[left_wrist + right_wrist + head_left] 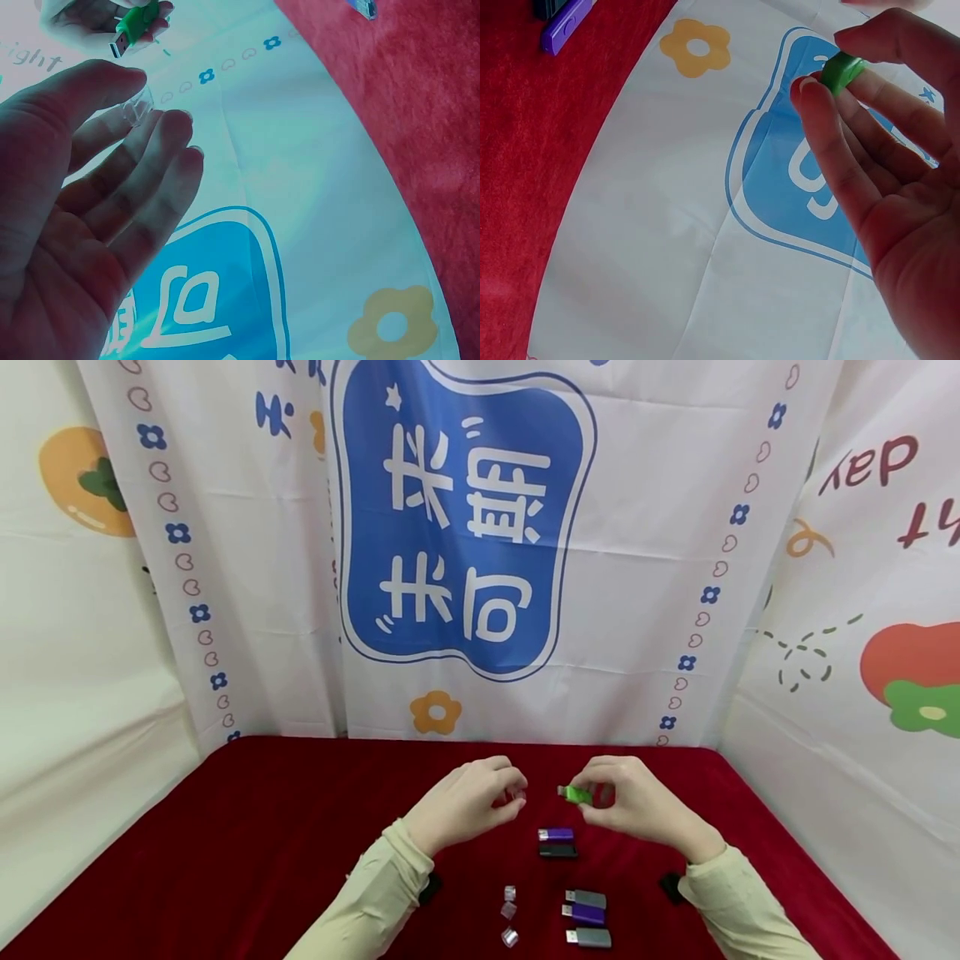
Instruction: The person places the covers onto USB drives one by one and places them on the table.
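A clear cap (137,107) is pinched between the thumb and fingers of the left hand (472,799), raised above the red cloth. Facing it, the right hand (630,797) pinches a green USB stick (578,795), its metal plug pointing toward the left hand. Cap and stick are apart. In the left wrist view the plug of the green stick (135,26) shows bare; the right wrist view has the stick's green body (842,73) between thumb and fingertips. Below the hands lie a purple USB stick (557,834) and a black one (558,852), side by side.
Nearer the front of the red cloth (300,810) are a purple stick (584,913) between a grey stick (586,898) and another grey stick (589,937). Left of them lie clear caps (510,937) in a column. Dark objects sit beside both sleeves. A printed curtain (637,610) stands behind.
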Available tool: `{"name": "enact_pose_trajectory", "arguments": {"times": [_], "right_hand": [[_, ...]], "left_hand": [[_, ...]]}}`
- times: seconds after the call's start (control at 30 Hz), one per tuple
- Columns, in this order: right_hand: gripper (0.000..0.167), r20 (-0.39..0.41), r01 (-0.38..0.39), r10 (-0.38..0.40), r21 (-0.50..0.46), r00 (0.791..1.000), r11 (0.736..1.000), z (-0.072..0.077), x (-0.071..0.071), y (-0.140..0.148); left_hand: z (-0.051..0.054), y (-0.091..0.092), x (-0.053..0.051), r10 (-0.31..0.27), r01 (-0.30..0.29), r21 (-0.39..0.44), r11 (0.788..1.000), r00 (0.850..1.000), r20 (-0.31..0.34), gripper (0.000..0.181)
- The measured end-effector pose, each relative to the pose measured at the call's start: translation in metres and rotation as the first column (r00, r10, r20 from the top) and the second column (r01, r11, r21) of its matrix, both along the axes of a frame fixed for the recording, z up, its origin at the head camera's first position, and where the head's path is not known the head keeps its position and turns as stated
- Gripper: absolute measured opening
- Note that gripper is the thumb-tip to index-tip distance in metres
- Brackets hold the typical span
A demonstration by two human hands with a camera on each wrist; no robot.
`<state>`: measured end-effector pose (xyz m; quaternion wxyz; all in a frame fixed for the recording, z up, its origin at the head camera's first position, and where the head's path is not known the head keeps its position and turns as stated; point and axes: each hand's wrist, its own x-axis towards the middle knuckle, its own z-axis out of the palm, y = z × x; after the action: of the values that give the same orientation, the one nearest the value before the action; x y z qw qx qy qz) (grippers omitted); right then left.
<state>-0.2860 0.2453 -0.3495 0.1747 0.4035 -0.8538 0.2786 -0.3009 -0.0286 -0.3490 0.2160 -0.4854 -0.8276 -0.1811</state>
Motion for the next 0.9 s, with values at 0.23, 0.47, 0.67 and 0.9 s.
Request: {"name": "enact_pose_trajectory", "arguments": {"times": [0.23,0.47,0.67,0.9], "right_hand": [[0.023,0.01,0.018,-0.018,0.016,1.0,1.0,0.0,0.001,0.001],[0.023,0.024,0.022,-0.023,0.023,0.999,0.999,-0.003,-0.001,-0.001],[0.022,0.056,0.03,-0.032,0.036,0.998,0.999,-0.006,-0.001,-0.001],[0.022,0.045,0.002,-0.005,0.053,0.999,0.999,-0.006,-0.001,-0.005]], "left_hand": [[0.0,0.004,0.003,-0.004,0.004,-0.002,1.0,1.0,-0.025,0.007],[0.002,0.005,0.004,-0.002,0.003,0.012,1.0,0.999,-0.049,0.009],[0.001,0.007,0.007,-0.017,0.018,0.012,1.0,0.999,-0.037,0.01],[-0.004,0.013,0.009,-0.047,0.049,0.029,0.998,0.997,-0.055,0.011]]}}
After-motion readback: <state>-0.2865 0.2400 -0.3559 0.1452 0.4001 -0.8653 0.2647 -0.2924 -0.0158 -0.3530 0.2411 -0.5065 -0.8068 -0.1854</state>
